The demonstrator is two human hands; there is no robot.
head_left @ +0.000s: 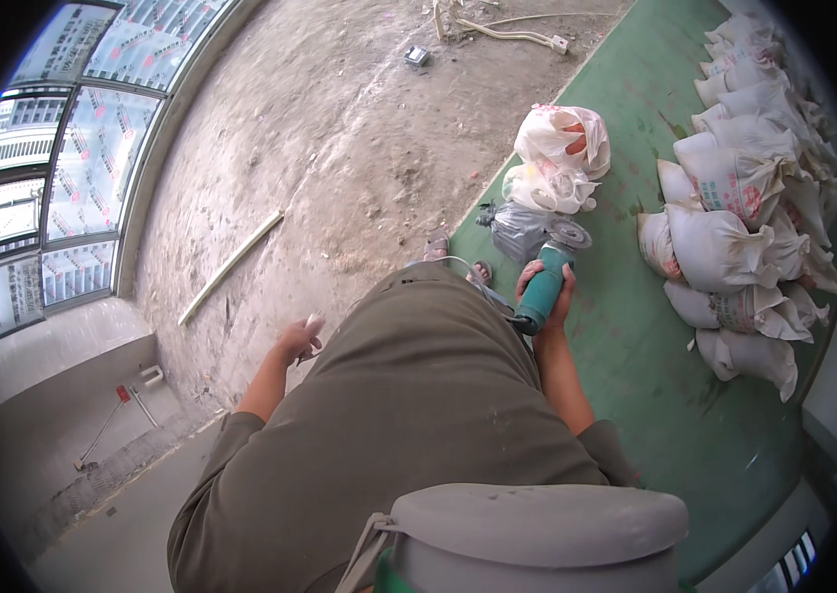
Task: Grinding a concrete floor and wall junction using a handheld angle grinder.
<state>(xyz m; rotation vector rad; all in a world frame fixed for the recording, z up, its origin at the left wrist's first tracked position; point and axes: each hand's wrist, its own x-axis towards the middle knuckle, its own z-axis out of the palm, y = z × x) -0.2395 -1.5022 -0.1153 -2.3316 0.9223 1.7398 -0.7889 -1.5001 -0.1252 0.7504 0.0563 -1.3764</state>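
My right hand (565,296) is wrapped round a green angle grinder (541,298), its grey disc (569,234) pointing away from me. From the grinder a pale cord (473,269) runs in front of my body. My left hand (300,341) hangs at my left side with its fingers curled. A small whitish thing shows at those fingertips, too small to name. Just beyond the disc lie a grey plastic bag (517,233) and two white plastic bags, the nearer one (549,188) touching the farther one (567,138), which has something orange inside.
Filled white sacks (725,247) are piled along the right on the green floor covering (626,326). A pale strip (230,267) lies on the rough, dusty floor (339,119) to the left. Farther ahead are a small box (416,56) and a white cable (512,33). Windows (92,158) line the left wall.
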